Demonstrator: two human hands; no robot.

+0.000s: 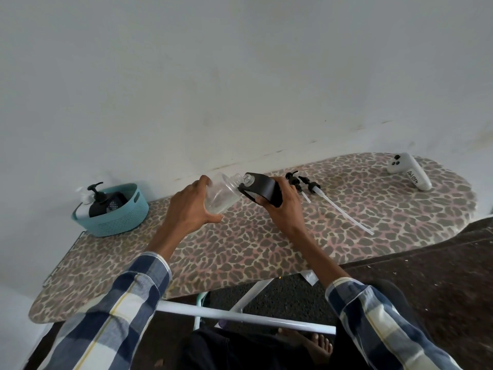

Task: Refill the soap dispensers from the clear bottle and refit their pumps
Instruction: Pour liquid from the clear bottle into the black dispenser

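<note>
Mid-frame over the ironing board (pixel 240 252), the pour step is judged underway: clear bottle (pixel 222 194) tilted, gripped by left hand (pixel 190 206), mouth at black dispenser (pixel 262 192) gripped by right hand (pixel 284 206); next, pumps (pixel 304 182) to be refitted.

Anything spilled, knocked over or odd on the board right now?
No spill shows. The left hand tips the clear bottle mouth to mouth with the black dispenser that the right hand holds tilted. Two loose pumps lie flat on the ironing board, expected mid-refill.
</note>
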